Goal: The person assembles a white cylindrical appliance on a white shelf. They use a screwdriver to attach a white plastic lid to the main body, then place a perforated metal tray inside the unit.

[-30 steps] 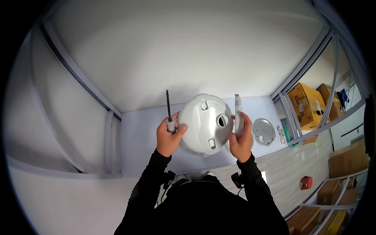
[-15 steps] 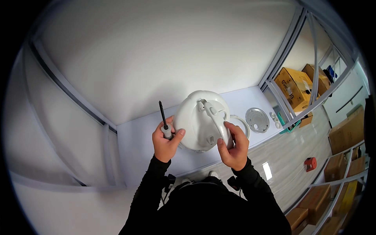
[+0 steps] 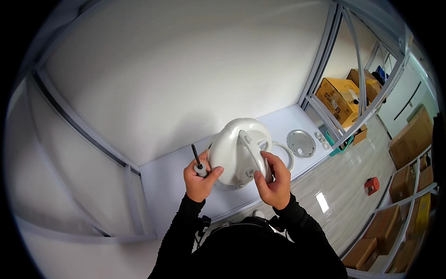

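Between my two hands is a rounded white plastic appliance lid, held tilted over the table, with a curved handle across it. My left hand is closed round the grey grip of a screwdriver whose dark shaft points up and away. The same hand presses its thumb on the lid's left edge. My right hand is closed on the lid's right side by the handle, thumb near the handle's lower end. The lid's underside and the fingers behind it are hidden.
On the white table right of the lid lie a white ring, a round silver metal plate and several small white parts. Frame posts and a wall bound the table. A teal bin, cardboard boxes and a red object stand beyond.
The lid has tipped and turned slightly between my hands, so its hollow shows less. Both hands keep their holds. The whole view has shifted a little.
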The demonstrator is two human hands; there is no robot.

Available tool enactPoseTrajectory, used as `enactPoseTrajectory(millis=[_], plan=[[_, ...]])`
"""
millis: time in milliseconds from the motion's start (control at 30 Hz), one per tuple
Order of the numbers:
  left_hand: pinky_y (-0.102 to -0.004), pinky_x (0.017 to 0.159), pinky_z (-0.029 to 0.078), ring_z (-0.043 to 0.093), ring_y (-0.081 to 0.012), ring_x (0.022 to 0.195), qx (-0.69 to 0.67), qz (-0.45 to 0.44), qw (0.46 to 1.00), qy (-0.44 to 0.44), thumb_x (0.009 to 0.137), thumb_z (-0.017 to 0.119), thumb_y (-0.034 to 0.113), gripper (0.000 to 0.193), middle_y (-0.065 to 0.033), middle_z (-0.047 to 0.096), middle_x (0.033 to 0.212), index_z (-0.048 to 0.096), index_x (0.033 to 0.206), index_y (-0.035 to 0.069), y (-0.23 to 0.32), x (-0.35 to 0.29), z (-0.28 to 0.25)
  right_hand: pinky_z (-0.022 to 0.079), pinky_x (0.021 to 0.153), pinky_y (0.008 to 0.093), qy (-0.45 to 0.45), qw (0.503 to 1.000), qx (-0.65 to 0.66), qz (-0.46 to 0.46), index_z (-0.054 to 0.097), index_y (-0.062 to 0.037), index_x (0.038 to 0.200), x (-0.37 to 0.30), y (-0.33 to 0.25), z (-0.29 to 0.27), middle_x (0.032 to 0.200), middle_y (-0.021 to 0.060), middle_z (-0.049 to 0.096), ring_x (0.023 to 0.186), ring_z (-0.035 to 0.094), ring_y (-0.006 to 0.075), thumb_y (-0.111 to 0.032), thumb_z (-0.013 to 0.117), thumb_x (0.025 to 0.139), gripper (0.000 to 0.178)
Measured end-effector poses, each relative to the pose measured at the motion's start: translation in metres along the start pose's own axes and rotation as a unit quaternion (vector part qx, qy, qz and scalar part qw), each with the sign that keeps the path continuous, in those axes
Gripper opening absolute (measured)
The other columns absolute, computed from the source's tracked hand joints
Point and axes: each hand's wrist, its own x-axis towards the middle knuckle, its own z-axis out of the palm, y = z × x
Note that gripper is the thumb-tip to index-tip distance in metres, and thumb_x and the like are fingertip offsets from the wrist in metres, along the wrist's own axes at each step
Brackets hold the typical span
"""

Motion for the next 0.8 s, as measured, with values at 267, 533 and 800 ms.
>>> enactPoseTrajectory(millis=[267,533,800], plan=[[-0.0356,0.090,0.053,0.066,-0.0227,0.109,-0.051,0.007,0.998,-0.029,0.079,0.083,-0.003,0.034,-0.0302,0.061,0.139,0.050,0.081,0.005,-0.003,-0.001,0.001,0.049,0.069,0.0342,-0.008,1.000,-0.019,-0.008,0.058,0.0024,0.130,-0.002,-0.003,0.000,0.092,0.0160,0.063,0.075,0.061,0.0262,-0.005,0.070,0.085,0.047],[-0.0355,0.095,0.052,0.066,-0.0259,0.117,-0.026,-0.015,0.998,-0.049,0.080,0.082,-0.005,0.033,-0.0316,0.058,0.141,0.050,0.083,0.005,-0.006,-0.006,-0.001,0.046,0.065,0.0345,0.016,0.999,-0.003,-0.049,0.058,0.0021,0.130,-0.006,0.022,0.009,0.089,0.0155,0.061,0.071,0.058,0.0259,-0.003,0.070,0.085,0.047],[-0.0354,0.092,0.053,0.066,-0.0251,0.116,0.021,-0.031,0.997,-0.074,0.081,0.081,-0.005,0.033,-0.0326,0.057,0.143,0.049,0.081,0.004,0.009,-0.010,0.000,0.046,0.065,0.0333,0.002,0.996,-0.055,-0.077,0.054,0.0009,0.141,-0.006,0.030,0.011,0.092,0.0158,0.061,0.072,0.058,0.0255,-0.001,0.070,0.090,0.054]])
